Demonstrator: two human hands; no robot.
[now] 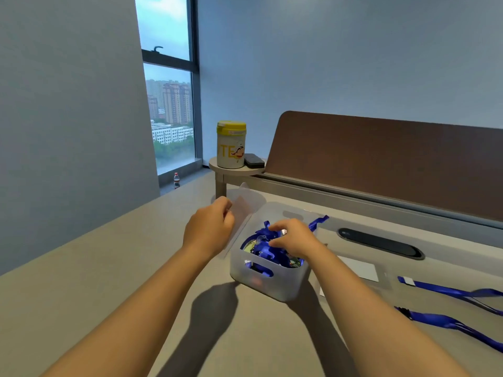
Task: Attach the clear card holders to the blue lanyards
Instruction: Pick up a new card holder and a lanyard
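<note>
A frosted plastic bin (283, 287) sits mid-table, holding a tangle of blue lanyards (268, 247). My left hand (209, 229) pinches a clear card holder (245, 210) at the bin's left rim, held upright. My right hand (292, 238) reaches into the bin with its fingers closed on a blue lanyard; one strap end (318, 221) sticks out behind it. Two more blue lanyards (451, 291) (449, 323) lie flat on the table at the right. A clear card holder with a white card (359, 269) lies just right of the bin.
A dark oval cable slot (381, 243) is set in the desk behind the bin. A brown divider panel (381, 159) lines the far edge. On a small round side shelf (217, 165) stand a yellow-lidded canister (231, 145) and a black case (254, 160).
</note>
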